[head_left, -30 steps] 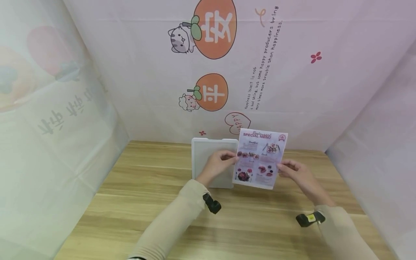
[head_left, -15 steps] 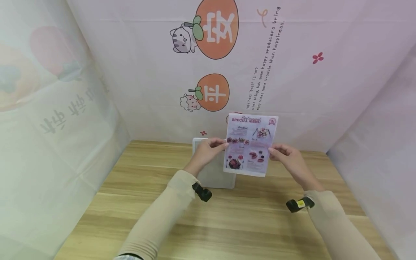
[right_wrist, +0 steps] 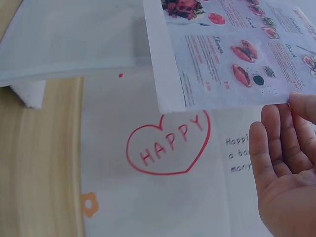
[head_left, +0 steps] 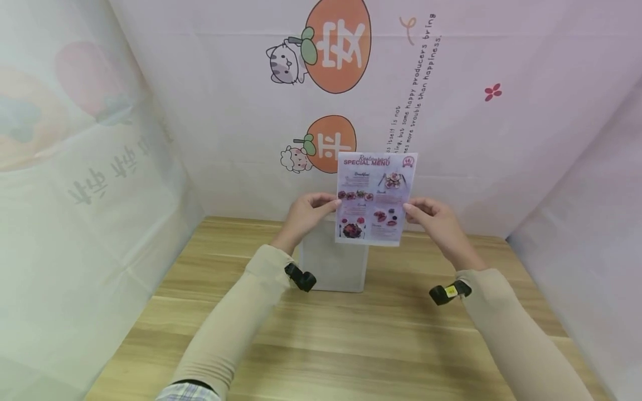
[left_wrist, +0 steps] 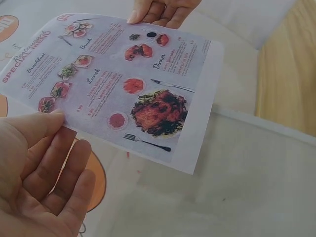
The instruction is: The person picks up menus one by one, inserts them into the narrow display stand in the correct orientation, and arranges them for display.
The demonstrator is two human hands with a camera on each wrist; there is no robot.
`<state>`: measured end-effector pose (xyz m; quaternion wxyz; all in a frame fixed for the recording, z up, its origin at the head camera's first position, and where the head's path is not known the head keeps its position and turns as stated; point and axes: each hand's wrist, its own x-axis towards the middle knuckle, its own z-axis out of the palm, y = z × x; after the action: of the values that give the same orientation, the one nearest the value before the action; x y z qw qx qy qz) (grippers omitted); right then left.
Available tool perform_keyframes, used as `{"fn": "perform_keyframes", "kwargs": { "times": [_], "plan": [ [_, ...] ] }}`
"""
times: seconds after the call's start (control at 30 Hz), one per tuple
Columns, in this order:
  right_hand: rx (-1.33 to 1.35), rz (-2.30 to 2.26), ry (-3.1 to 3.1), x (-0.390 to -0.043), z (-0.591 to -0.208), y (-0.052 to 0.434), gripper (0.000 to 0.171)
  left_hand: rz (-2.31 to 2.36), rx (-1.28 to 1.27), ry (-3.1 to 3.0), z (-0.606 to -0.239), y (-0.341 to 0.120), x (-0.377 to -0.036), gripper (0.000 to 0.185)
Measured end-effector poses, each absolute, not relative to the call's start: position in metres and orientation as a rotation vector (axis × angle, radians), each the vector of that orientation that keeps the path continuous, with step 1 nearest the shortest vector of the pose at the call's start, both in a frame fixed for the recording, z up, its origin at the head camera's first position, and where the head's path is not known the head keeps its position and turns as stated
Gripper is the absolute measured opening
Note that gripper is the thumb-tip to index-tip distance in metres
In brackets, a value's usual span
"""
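Head view: at frame centre, the left hand (head_left: 306,211) and right hand (head_left: 431,214) pinch the side edges of a menu sheet (head_left: 376,197) — upright above a white board (head_left: 333,264) on the wooden table (head_left: 351,345).

Left wrist view: thumb on the sheet's (left_wrist: 123,84) edge, lower left.

Right wrist view: fingertips grip the sheet (right_wrist: 232,54) — upper right.

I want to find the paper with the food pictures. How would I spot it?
Start at the wooden table and the pink cloth wall behind it. Two hands, the left hand and right hand, hold a sheet up by its side edges above a white board. That sheet is the menu: red "SPECIAL MENU" on top and little food photos, unlike the plain board.
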<state>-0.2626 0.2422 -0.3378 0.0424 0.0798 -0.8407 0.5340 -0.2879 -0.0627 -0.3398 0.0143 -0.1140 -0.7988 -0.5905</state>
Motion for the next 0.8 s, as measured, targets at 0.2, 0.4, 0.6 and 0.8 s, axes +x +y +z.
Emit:
{"fn": "perform_keyframes", "kwargs": {
  "times": [0.2, 0.4, 0.6, 0.8],
  "plan": [
    [0.291, 1.632, -2.518, -0.272, -0.323, 0.229, 0.054, -1.843, -0.348, -2.469, -0.327, -0.074, -0.293, 0.034],
    [0.311, 1.651, -2.491, -0.280, -0.311, 0.220, 0.050, -1.852, -0.324, -2.483, -0.314, -0.082, -0.299, 0.036],
    [0.332, 1.678, -2.440, -0.290, -0.303, 0.215, 0.049, -1.803, -0.340, -2.482, -0.303, -0.087, -0.304, 0.036],
    [0.337, 1.661, -2.467, -0.295, -0.295, 0.209, 0.051, -1.828, -0.347, -2.431, -0.300, -0.092, -0.307, 0.033]
  ]
}}
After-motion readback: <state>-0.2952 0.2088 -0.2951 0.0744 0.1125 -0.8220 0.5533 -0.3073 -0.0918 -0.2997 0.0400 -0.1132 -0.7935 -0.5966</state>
